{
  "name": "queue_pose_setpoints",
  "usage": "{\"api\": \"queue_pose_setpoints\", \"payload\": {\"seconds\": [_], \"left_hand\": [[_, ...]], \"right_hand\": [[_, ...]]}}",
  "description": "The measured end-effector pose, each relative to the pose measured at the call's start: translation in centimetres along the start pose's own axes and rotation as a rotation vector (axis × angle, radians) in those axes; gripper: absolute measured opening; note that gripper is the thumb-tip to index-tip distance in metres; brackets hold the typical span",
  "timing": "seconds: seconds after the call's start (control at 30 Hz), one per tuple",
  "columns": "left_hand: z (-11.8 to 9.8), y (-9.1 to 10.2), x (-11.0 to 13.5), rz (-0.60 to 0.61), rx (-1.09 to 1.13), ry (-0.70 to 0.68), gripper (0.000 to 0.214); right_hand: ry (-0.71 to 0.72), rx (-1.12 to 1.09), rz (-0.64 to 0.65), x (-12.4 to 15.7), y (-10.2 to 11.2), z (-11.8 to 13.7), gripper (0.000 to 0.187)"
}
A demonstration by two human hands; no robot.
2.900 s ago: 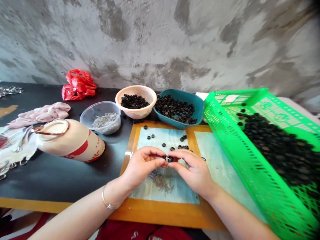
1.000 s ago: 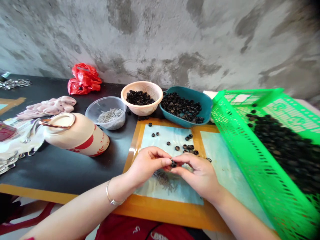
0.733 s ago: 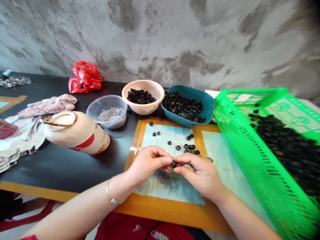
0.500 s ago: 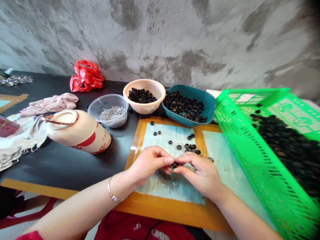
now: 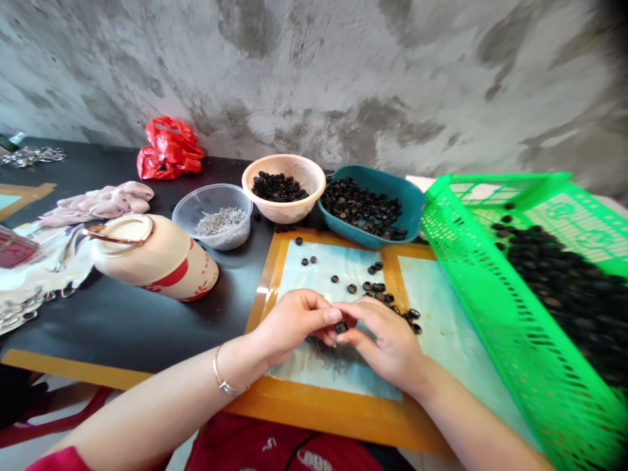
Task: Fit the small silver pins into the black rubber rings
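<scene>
Over the taped blue sheet (image 5: 294,386), my left hand (image 5: 299,324) pinches a small round black cap (image 5: 341,327) between thumb and fingers. My right hand (image 5: 387,337) meets it from the other side, thumb and index finger at the cap's edge. Whether a pin sits in the cap is too small to tell. Under the hands lies a pile of thin grey pins (image 5: 326,353), partly hidden. Several loose black caps (image 5: 375,286) are scattered on the sheet beyond my fingers, some of them beside my right hand.
Behind the sheet stand a clear bowl of pins (image 5: 213,196), a pink bowl (image 5: 252,190) and a teal basin (image 5: 417,196), both with black caps. A green crate (image 5: 471,281) holding black pieces borders the right. A white-and-red flask (image 5: 157,258) stands left; a red bag (image 5: 169,150) lies farther back.
My right hand's fingers have shifted slightly around the cap, and more of its face shows now. More loose caps are visible beside the right hand.
</scene>
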State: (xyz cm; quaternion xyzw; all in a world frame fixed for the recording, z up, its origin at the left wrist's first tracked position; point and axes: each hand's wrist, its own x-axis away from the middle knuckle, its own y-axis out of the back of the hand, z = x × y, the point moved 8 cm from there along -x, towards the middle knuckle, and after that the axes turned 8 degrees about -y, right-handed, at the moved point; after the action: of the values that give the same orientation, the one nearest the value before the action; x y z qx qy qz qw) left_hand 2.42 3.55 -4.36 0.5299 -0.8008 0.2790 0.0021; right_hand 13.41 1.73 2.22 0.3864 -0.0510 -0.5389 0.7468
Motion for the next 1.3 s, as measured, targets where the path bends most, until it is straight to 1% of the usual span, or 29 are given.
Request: {"api": "queue_pose_setpoints", "payload": {"seconds": [0.07, 0.13, 0.37, 0.6, 0.77, 0.97, 1.03, 1.13, 1.2, 1.3], "left_hand": [[0.0, 0.1, 0.0, -0.023, 0.022, -0.012, 0.042], [0.2, 0.2, 0.0, -0.045, 0.048, -0.023, 0.041], [0.8, 0.5, -0.1, -0.114, 0.111, -0.068, 0.037], [0.4, 0.4, 0.2, -0.139, 0.077, -0.081, 0.037], [0.4, 0.2, 0.1, -0.089, 0.049, -0.061, 0.040], [0.4, -0.1, 0.1, -0.052, 0.022, -0.068, 0.044], [0.4, -0.2, 0.1, -0.047, 0.008, -0.083, 0.044], [0.3, -0.3, 0.3, -0.043, -0.005, -0.095, 0.046], [0.0, -0.3, 0.4, -0.034, -0.009, -0.127, 0.048], [-1.2, -0.6, 0.7, 0.014, -0.018, -0.238, 0.049]], "right_hand": [[0.055, 0.011, 0.001, 0.0, -0.2, 0.3, 0.033], [0.083, 0.020, -0.022, 0.0, -0.2, 0.4, 0.034], [0.110, 0.073, -0.083, -0.1, -0.3, 0.6, 0.031], [0.119, 0.058, -0.121, -0.3, 0.0, 1.3, 0.029], [0.086, 0.006, -0.118, -0.4, 0.3, 1.0, 0.017], [0.086, -0.063, -0.130, -0.2, 0.7, 1.2, 0.010], [0.084, -0.084, -0.140, -0.2, 0.9, 1.3, 0.010], [0.069, -0.138, -0.158, -0.1, 1.3, 1.3, 0.017], [0.055, -0.172, -0.163, -0.1, 1.5, 1.2, 0.019], [0.048, -0.215, -0.157, 0.0, 1.7, 1.2, 0.016]]}}
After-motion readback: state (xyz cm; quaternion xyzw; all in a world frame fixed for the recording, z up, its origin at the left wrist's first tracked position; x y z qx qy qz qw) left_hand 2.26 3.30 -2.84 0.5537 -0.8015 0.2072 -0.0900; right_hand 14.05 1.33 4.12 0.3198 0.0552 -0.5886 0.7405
